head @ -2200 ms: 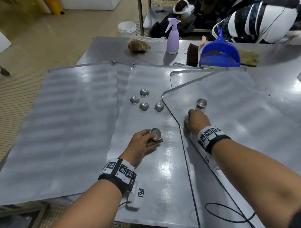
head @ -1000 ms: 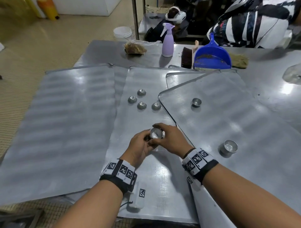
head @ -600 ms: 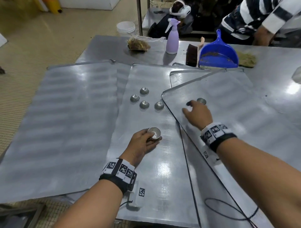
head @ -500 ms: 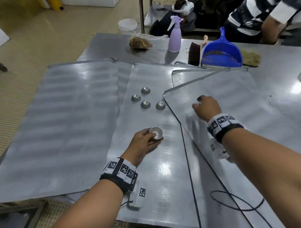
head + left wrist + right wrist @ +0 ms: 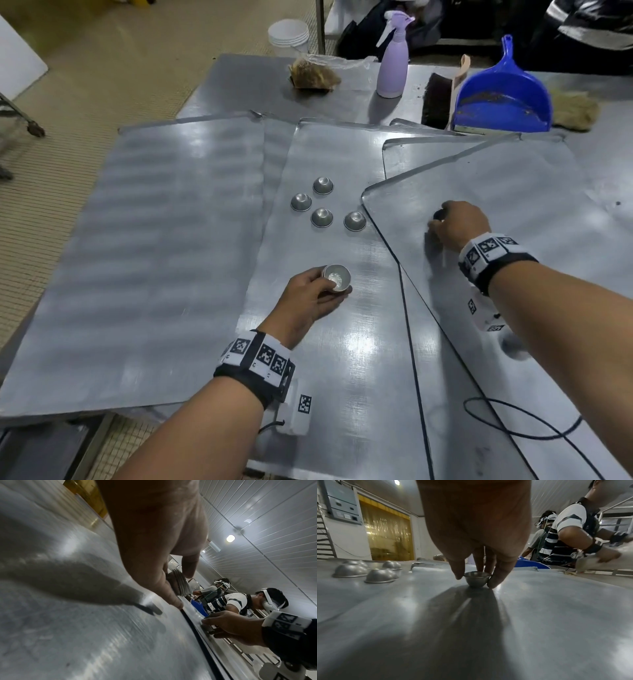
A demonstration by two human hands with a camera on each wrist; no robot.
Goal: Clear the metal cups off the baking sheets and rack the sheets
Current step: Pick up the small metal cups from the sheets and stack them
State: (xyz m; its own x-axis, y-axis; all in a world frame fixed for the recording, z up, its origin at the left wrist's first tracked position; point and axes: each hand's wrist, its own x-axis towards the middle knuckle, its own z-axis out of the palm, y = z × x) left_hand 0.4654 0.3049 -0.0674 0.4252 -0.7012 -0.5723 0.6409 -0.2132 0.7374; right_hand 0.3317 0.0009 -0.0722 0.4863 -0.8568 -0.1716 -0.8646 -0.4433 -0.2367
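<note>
Three overlapping baking sheets cover the steel table: a left sheet (image 5: 154,257), a middle sheet (image 5: 359,359) and a right sheet (image 5: 513,185). My left hand (image 5: 334,286) holds a short stack of nested metal cups (image 5: 337,277) just above the middle sheet; its ribbed rims (image 5: 180,584) show between thumb and fingers. My right hand (image 5: 442,222) reaches over the right sheet and pinches one upright metal cup (image 5: 476,580) standing on it. From the head view that cup is mostly hidden. Several upside-down cups (image 5: 322,217) sit on the middle sheet.
A purple spray bottle (image 5: 393,58), a brush (image 5: 436,99), a blue dustpan (image 5: 503,96) and a brown wad (image 5: 313,77) line the far table edge. A black cable (image 5: 513,421) loops on the near right. A person in a striped shirt (image 5: 570,527) works across the table.
My right hand left the cup stack in my left hand, reached forward and right across the right sheet, and closed its fingers round the lone cup. My left hand stayed put.
</note>
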